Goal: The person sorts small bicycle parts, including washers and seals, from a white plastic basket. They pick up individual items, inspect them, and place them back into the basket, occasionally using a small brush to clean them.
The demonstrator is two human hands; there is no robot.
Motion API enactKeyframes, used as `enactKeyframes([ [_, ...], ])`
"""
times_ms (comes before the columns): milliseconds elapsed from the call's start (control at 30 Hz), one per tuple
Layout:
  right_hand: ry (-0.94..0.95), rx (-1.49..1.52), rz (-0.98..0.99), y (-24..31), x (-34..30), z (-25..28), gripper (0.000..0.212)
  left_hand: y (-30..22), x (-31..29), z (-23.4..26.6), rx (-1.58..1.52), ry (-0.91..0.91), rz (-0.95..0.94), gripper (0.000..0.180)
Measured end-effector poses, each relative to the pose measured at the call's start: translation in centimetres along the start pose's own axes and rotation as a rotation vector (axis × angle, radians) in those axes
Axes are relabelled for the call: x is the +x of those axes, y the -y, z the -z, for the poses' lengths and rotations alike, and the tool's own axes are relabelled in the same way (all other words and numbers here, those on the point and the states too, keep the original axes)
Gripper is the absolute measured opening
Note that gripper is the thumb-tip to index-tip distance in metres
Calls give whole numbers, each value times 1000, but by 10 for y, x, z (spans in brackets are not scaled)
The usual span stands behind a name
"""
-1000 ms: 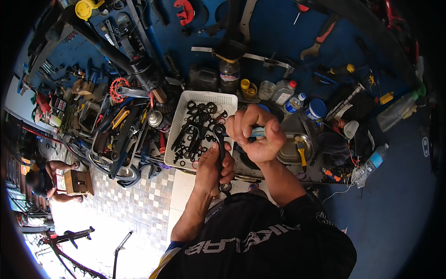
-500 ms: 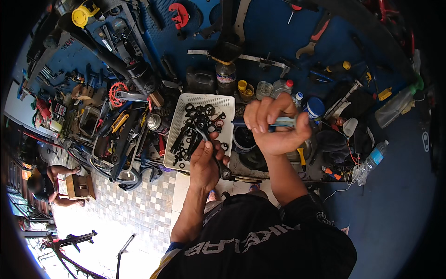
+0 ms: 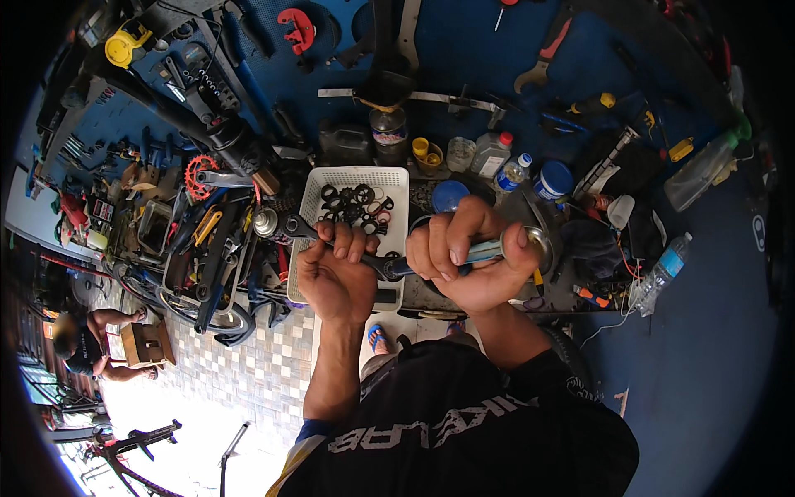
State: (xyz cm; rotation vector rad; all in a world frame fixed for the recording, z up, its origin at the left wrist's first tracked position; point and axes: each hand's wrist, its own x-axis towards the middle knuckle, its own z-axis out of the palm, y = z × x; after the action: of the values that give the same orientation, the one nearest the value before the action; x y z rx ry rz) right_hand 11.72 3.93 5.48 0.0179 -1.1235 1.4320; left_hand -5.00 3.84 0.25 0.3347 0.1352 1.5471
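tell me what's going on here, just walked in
A person is holding a dark crank-like arm in the left grip and a blue-handled tool in the right grip. The tool's dark end is at the arm's right end; whether it is seated there is hard to tell. Beyond the left grip, a white basket holds small dark rings. Off to the left, another person is beside a wooden box.
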Motion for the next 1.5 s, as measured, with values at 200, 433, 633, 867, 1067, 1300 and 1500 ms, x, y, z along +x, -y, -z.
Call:
enactKeyframes([
  [200,-18,-61,-5,-8,-1,2,66,2,-1,-6,35,-5,-17,11],
  [433,-1,-132,-30,-12,-5,-4,65,1,-3,-6,52,-13,-44,11],
  [633,29,-102,-92,-7,-9,-4,63,-1,-2,-5,32,-20,-79,11],
  [867,-66,-144,-56,-3,-3,-4,69,-1,-3,-4,31,2,-40,10],
  [1067,23,-111,-40,-10,0,1,63,3,-1,-4,2,-2,-10,10],
  [1300,39,-101,-93,-12,-1,-5,63,0,1,-1,-2,-16,-33,10],
  [1500,38,-97,-75,-14,5,1,61,-2,0,0,31,-13,-36,10],
])
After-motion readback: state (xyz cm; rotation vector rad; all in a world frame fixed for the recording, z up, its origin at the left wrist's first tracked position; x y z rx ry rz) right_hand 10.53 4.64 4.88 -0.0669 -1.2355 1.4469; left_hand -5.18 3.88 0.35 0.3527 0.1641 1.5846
